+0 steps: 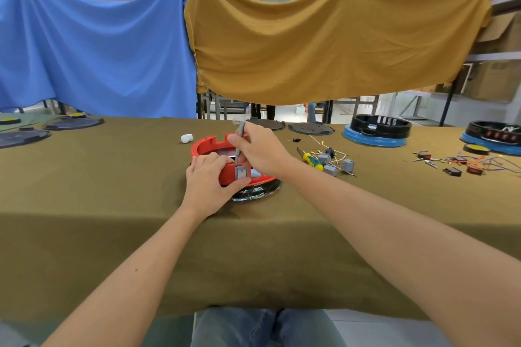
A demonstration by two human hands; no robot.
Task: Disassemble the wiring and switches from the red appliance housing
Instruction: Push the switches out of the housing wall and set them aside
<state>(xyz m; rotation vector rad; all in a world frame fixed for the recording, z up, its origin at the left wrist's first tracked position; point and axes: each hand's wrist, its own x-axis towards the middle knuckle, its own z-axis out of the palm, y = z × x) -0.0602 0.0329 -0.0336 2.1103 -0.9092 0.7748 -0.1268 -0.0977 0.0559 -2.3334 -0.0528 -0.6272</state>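
A: How far along does this look?

B: Partway, I'd judge. The red housing [210, 146] sits on the desk [112, 177] right in front of the person, and a grey rocker switch [242, 172] is seated in its near wall. Just right of the housing lie several loose grey switches [335, 166] with pale wires [327, 149], so some parts seem to be out.

A: And the hands?

B: The left hand [210, 182] grips the housing's near wall, fingers curled over the rim, thumb pressing below the switch. The right hand [260, 149] is closed round a thin grey tool [239, 144], its tip pointing down behind that switch. I'd guess it is being levered free.

A: What's left?

B: At least that switch. Any wiring inside is hidden by the hands.

A: The surroundings?

B: Behind the housing hang a blue cloth [93, 45] and a mustard cloth [332, 39]. An olive cloth covers the desk. Far right of the housing stand black-and-blue housings [377, 132], then small red and black parts with wires [462, 163]. A yellow-green screwdriver [311, 159] lies just right, a white wad [186, 138] just left.
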